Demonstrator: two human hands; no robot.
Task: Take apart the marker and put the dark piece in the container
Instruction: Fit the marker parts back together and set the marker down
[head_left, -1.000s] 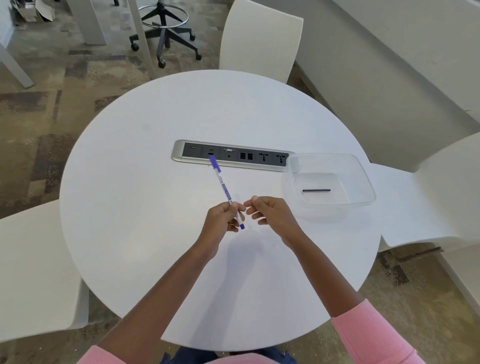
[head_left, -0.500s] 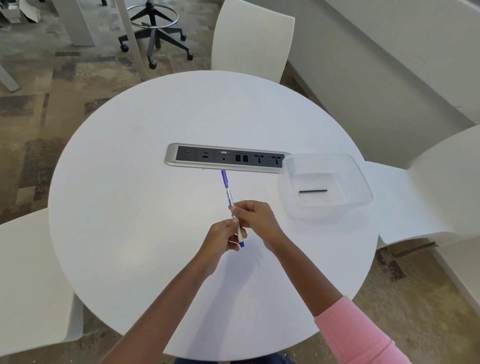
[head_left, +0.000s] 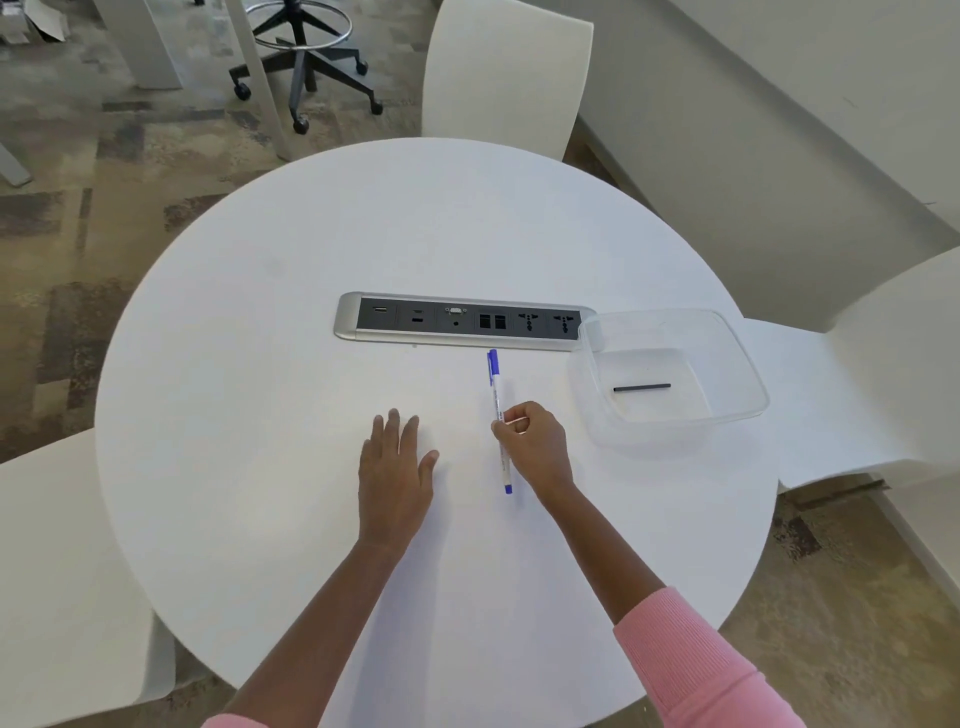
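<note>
The marker (head_left: 496, 395) is white with a blue cap at its far end and a blue plug at its near end. My right hand (head_left: 535, 447) pinches it around the middle, low over the round white table (head_left: 270, 415). My left hand (head_left: 395, 467) lies flat on the table to the left, fingers spread, holding nothing. A thin dark stick (head_left: 641, 387) lies inside the clear plastic container (head_left: 737, 364) at the right of the table.
A grey socket strip (head_left: 462, 322) is set into the table's middle, just beyond the marker and touching the container's left corner. White chairs stand at the far side (head_left: 509, 73), right (head_left: 857, 395) and left (head_left: 47, 571). An office stool base (head_left: 306, 67) stands on the carpet.
My left hand let go of the marker and came down flat on the table to the left. My right hand now holds the marker alone, shifted a little right and lower.
</note>
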